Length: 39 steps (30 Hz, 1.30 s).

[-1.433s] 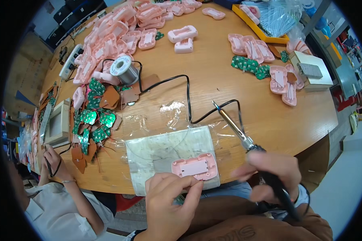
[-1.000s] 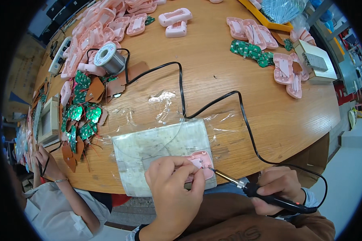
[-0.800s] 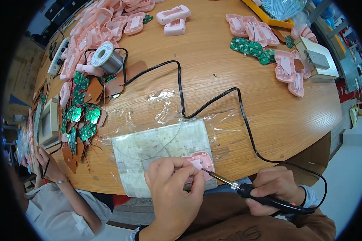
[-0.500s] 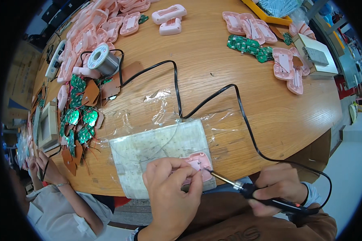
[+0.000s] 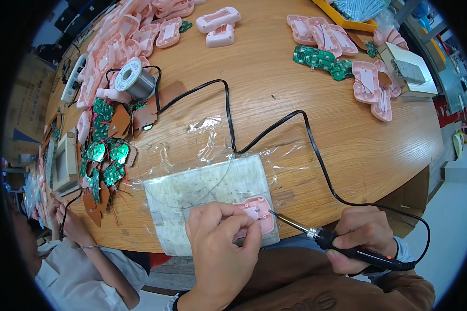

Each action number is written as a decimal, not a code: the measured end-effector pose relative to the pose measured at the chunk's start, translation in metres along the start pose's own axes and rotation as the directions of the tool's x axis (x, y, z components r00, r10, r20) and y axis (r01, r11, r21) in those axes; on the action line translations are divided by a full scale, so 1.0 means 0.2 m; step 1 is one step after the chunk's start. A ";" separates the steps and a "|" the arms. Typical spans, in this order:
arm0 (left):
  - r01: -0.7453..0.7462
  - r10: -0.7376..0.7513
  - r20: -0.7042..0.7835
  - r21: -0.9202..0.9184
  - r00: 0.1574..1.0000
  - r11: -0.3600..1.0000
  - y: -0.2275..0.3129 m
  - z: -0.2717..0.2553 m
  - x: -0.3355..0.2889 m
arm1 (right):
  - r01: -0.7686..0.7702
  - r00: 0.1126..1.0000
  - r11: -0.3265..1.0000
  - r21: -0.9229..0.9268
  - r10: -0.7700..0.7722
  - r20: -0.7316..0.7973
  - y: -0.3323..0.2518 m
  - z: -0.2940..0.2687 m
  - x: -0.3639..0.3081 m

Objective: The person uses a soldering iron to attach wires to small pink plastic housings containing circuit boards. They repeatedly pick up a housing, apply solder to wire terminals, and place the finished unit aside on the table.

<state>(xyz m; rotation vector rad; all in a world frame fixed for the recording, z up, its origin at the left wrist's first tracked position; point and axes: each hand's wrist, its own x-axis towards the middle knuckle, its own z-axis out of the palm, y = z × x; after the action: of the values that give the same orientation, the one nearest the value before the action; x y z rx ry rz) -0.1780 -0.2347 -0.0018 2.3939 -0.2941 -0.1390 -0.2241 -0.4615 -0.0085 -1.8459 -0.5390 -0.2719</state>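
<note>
My right hand (image 5: 366, 238) is closed around the black handle of a soldering iron (image 5: 342, 247). The iron's metal tip points left, at the upper right edge of a pink plastic shell (image 5: 265, 222). That shell lies on a worn, pale work board (image 5: 174, 233) at the table's near edge. Over the shell's left part sits my left hand (image 5: 220, 243), thumb and fingers pinched together. Whatever is between those fingertips is too small and hidden to name. Small metal parts show inside the shell beside them.
A solder spool (image 5: 135, 79) stands among pink shells and green circuit boards (image 5: 118, 151) at left. The iron's black cable (image 5: 316, 150) loops across the table. More shells (image 5: 366, 83) and a box (image 5: 407, 72) are at right. A co-worker's hands (image 5: 70, 223) work at far left.
The soldering iron has drawn back a little to the right, its tip moving from near my left fingertips to the shell's edge. My left hand stays nearly still.
</note>
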 end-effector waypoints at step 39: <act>-0.057 0.045 0.069 0.185 0.997 0.981 0.03 -0.01 0.10 | -0.067 0.997 0.998 0.014 0.067 -0.023 0.04 0.03 0.03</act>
<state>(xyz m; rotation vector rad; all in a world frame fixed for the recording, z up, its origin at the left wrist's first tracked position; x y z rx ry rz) -0.1591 -0.2433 0.0027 2.5683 -0.4152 -0.1722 -0.2156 -0.4559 -0.0142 -1.8424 -0.4612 -0.2438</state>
